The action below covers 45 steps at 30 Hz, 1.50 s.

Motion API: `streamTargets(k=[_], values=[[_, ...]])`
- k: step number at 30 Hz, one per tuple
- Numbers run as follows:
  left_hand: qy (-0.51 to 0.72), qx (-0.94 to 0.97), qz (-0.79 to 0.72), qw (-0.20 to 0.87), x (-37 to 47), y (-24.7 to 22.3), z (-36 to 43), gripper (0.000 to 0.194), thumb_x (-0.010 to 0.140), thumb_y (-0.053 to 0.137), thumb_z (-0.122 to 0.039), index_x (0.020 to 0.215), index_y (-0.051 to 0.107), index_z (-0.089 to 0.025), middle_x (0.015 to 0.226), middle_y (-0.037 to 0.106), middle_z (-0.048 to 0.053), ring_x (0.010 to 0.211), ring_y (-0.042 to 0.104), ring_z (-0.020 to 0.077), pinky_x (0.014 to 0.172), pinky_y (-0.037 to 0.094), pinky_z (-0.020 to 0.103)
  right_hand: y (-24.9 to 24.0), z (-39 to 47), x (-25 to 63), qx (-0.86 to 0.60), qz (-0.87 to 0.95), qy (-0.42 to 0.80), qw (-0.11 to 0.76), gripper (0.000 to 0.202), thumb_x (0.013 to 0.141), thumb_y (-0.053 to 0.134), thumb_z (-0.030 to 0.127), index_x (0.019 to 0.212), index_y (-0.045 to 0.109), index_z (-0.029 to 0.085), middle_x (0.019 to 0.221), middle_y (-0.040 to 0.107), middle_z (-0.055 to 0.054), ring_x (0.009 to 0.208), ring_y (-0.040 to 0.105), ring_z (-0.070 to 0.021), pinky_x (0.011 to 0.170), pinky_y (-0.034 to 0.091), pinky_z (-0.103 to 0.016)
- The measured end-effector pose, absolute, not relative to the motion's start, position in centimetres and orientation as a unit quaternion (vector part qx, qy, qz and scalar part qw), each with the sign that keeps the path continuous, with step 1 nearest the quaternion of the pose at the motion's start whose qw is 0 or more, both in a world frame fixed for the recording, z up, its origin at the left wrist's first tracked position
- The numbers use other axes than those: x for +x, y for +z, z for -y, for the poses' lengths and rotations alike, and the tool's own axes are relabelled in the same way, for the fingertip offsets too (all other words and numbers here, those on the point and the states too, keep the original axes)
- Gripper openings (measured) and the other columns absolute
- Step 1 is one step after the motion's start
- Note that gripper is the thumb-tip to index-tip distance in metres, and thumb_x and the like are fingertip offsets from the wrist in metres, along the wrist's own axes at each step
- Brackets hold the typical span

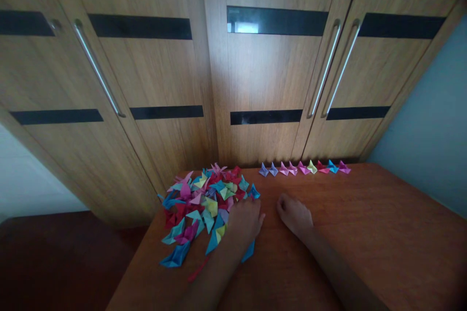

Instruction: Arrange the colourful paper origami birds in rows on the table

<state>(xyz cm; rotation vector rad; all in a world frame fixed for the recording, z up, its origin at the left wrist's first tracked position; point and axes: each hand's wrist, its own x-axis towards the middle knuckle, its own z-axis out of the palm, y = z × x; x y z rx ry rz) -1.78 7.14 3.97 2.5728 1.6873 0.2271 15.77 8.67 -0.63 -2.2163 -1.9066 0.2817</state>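
A heap of folded paper boats in blue, pink, red, green and yellow covers the left part of the table. Over the heap's right edge is my left hand, back upward and fingers bent down. Its fingertips are hidden, close to a blue paper boat; I cannot tell whether they grip it. My right hand rests on the table to the right of the heap, curled into a loose fist, with nothing visible in it. Along the back edge stands a row of several paper boats, among them a yellow one and a magenta one.
The brown wooden table backs onto a tall wooden wardrobe with black strips and long metal handles. A pale blue wall stands at the right. A dark brown surface lies beyond the table's left edge.
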Motion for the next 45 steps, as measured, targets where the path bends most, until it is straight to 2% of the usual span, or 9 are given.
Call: streamTargets(k=[8,13,18,22,26,32,36,39,45], values=[[0.039,0.839,-0.541,0.037,-1.4,3.9,-7.8,0.022,0.089,0.044,-0.019,0.099,0.063,-0.014,0.098,0.066,0.014,0.09,0.064,0.0256,0.076,0.049,0.037,-1.1,-8.3,15.7,-0.748,0.647,0.087,0.117,0.021,0.091,0.038,0.035,0.088,0.055,0.024,0.089,0.066,-0.002,0.078,0.062,-0.017,0.057,0.032,-0.024],[0.043,0.842,-0.537,0.039,-1.8,4.0,-7.7,0.023,0.091,0.042,-0.015,0.099,0.063,-0.016,0.098,0.066,0.012,0.093,0.064,0.0234,0.082,0.047,0.037,-0.9,-8.2,16.0,-0.741,0.649,0.101,0.137,0.019,0.09,0.04,0.033,0.087,0.056,0.023,0.088,0.067,-0.001,0.08,0.062,-0.0165,0.057,0.03,-0.024],[0.04,0.842,-0.536,0.04,-2.7,4.7,-7.3,0.024,0.088,0.042,-0.012,0.1,0.062,-0.018,0.098,0.065,0.009,0.091,0.063,0.0225,0.075,0.048,0.032,-0.9,-8.1,16.4,-0.729,0.655,0.12,0.16,0.016,0.089,0.043,0.031,0.085,0.056,0.023,0.085,0.066,0.0,0.075,0.06,-0.0148,0.057,0.03,-0.024],[0.05,0.846,-0.53,0.039,-3.7,5.1,-6.8,0.029,0.088,0.042,-0.013,0.109,0.059,-0.023,0.097,0.064,0.007,0.089,0.063,0.0207,0.074,0.047,0.03,-0.7,-8.0,16.4,-0.723,0.657,0.131,0.17,0.014,0.087,0.044,0.027,0.083,0.057,0.023,0.084,0.066,0.0,0.074,0.059,-0.0141,0.058,0.03,-0.023],[0.097,0.852,-0.511,0.061,-4.8,5.2,-6.1,0.025,0.088,0.043,-0.014,0.1,0.062,-0.023,0.095,0.063,0.005,0.088,0.062,0.0181,0.075,0.046,0.027,-0.6,-7.9,16.7,-0.695,0.667,0.158,0.217,0.013,0.084,0.046,0.024,0.079,0.058,0.022,0.079,0.065,0.0,0.072,0.058,-0.014,0.06,0.034,-0.023],[0.2,0.852,-0.459,0.151,-6.3,5.0,-4.8,0.022,0.086,0.047,-0.013,0.095,0.064,-0.023,0.091,0.064,0.003,0.086,0.061,0.0158,0.076,0.045,0.024,0.2,-7.1,15.4,-0.513,0.691,0.337,0.382,0.02,0.088,0.042,0.028,0.085,0.06,0.02,0.075,0.062,0.0,0.069,0.057,-0.0132,0.062,0.042,-0.022],[0.258,0.842,-0.443,0.168,-6.6,4.9,-4.4,0.022,0.085,0.048,-0.012,0.095,0.065,-0.022,0.09,0.065,0.003,0.084,0.061,0.0159,0.075,0.047,0.025,1.0,-6.2,14.0,-0.443,0.703,0.395,0.391,0.026,0.088,0.048,0.04,0.086,0.063,0.019,0.068,0.059,0.001,0.062,0.053,-0.0111,0.057,0.039,-0.021],[0.283,0.835,-0.439,0.17,-6.6,4.6,-4.4,0.022,0.087,0.046,-0.013,0.094,0.065,-0.022,0.087,0.065,0.003,0.082,0.061,0.0155,0.074,0.047,0.025,1.3,-5.9,13.6,-0.455,0.705,0.37,0.398,0.025,0.086,0.052,0.039,0.078,0.063,0.018,0.062,0.056,0.003,0.057,0.048,-0.0099,0.054,0.035,-0.02],[0.295,0.825,-0.445,0.182,-6.7,4.4,-4.3,0.03,0.089,0.045,-0.014,0.112,0.061,-0.025,0.099,0.067,0.003,0.09,0.062,0.0162,0.081,0.049,0.027,1.5,-6.3,14.9,-0.48,0.7,0.334,0.41,0.023,0.083,0.057,0.038,0.073,0.066,0.019,0.06,0.053,0.003,0.056,0.046,-0.0101,0.053,0.034,-0.021]])
